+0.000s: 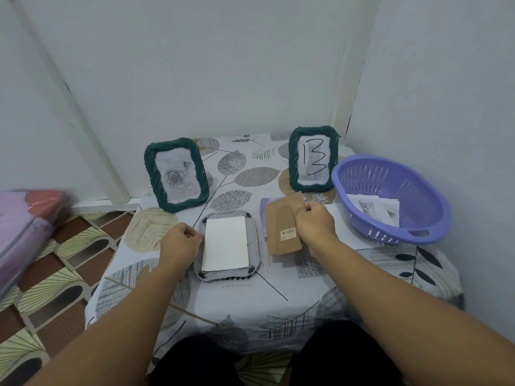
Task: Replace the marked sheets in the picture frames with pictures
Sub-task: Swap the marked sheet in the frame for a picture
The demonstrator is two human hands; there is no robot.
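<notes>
The left hand (181, 240) has its fingers curled at the left edge of a frame (226, 244) lying face down on the table (278, 302), with a white sheet (225, 243) in it. The right hand (316, 222) pinches a brown backing board (282, 227) just beside it. Behind stand a frame with a rose picture (176, 174) and a frame marked 13 (312, 158), near a purple basket (390, 199) holding pictures (374, 208).

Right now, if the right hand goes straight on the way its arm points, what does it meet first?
Probably the standing frame marked 13. The right hand, holding a brown backing board, points up and slightly left toward it. Depth is unclear, so it might pass just beside it.
</notes>
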